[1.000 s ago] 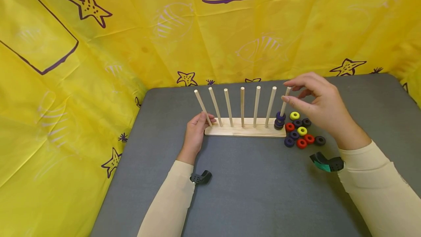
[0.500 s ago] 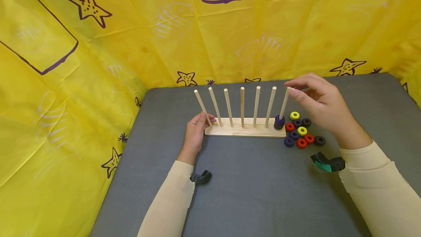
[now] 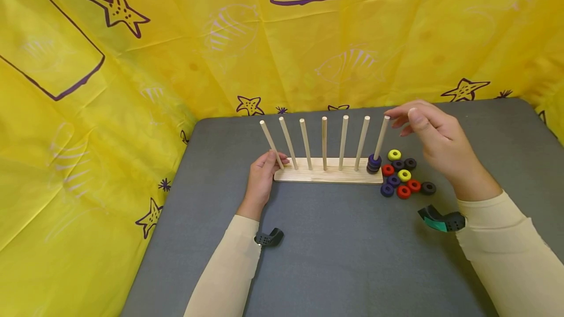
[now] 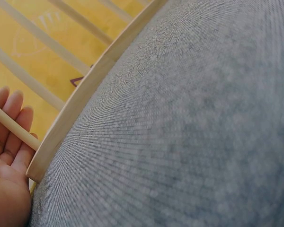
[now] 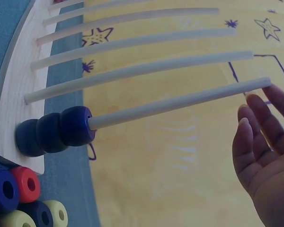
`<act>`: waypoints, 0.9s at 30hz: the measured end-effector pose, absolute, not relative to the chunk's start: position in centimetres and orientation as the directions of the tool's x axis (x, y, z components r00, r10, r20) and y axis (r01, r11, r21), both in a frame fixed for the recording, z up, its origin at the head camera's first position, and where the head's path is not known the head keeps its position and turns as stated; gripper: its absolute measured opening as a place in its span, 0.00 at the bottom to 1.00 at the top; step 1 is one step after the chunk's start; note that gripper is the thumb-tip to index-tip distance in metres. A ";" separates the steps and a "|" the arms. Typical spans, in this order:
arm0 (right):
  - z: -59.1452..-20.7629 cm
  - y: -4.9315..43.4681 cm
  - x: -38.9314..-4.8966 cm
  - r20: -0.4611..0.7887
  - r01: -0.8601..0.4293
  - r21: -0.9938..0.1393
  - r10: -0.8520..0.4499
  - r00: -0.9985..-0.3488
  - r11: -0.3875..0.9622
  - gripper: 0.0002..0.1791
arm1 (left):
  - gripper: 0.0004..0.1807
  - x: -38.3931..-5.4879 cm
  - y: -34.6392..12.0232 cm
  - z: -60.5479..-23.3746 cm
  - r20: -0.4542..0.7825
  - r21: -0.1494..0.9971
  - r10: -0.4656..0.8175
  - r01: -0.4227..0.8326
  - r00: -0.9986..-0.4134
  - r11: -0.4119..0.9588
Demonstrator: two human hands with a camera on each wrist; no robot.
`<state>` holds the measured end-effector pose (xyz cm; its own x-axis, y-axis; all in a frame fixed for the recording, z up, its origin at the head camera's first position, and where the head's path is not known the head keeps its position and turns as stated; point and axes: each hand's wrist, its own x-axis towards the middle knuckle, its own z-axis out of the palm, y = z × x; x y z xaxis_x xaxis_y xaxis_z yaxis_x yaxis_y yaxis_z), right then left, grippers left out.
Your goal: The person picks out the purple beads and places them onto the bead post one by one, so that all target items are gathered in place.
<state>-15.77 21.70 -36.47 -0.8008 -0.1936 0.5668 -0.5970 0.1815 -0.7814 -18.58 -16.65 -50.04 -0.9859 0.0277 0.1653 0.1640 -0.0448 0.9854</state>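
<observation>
A wooden rack (image 3: 328,174) with a row of upright pegs stands on the table. Its rightmost peg (image 3: 381,138) carries a stack of three blue rings (image 5: 57,131) at the bottom. At the rack's left end my left hand (image 3: 263,172) holds it, with the fingers behind the leftmost peg (image 4: 14,126) and the thumb in front. My right hand (image 3: 440,136) is at the top of the rightmost peg, holding nothing. In the right wrist view its index fingertip is at the peg's tip, while the thumb stands apart from it.
Several loose rings lie right of the rack, among them a yellow ring (image 3: 394,155), a red ring (image 3: 403,192), a blue ring (image 3: 387,190) and a black ring (image 3: 428,188). A yellow patterned cloth (image 3: 282,53) hangs behind the grey table (image 3: 326,248).
A blue ring has dropped down the rightmost peg onto the rings below. My right thumb has lifted off the peg, and that hand has shifted slightly right. The left hand has stayed put.
</observation>
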 end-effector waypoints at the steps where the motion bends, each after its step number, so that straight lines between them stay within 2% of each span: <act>1: -36.5 21.7 -15.7 0.564 -0.594 -0.784 -0.194 -0.803 0.180 0.19 | 0.27 -18.6 -16.7 -50.1 0.165 0.986 0.027 0.164 -0.986 -0.043; 11: -36.7 21.8 -15.4 0.544 -0.578 -0.789 -0.201 -0.815 0.209 0.21 | 0.27 -18.5 -16.6 -50.0 0.162 0.986 0.026 0.160 -0.987 -0.056; 27: -37.6 22.0 -15.5 0.554 -0.577 -0.815 -0.207 -0.806 0.064 0.19 | 0.26 -18.6 -16.6 -50.0 0.168 0.985 0.024 0.166 -0.986 -0.044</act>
<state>-15.46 22.03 -37.59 -0.8062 -0.2065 0.5544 -0.5766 0.0639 -0.8146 -18.58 -16.61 -50.01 -0.9856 0.0242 0.1675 0.1664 -0.0442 0.9851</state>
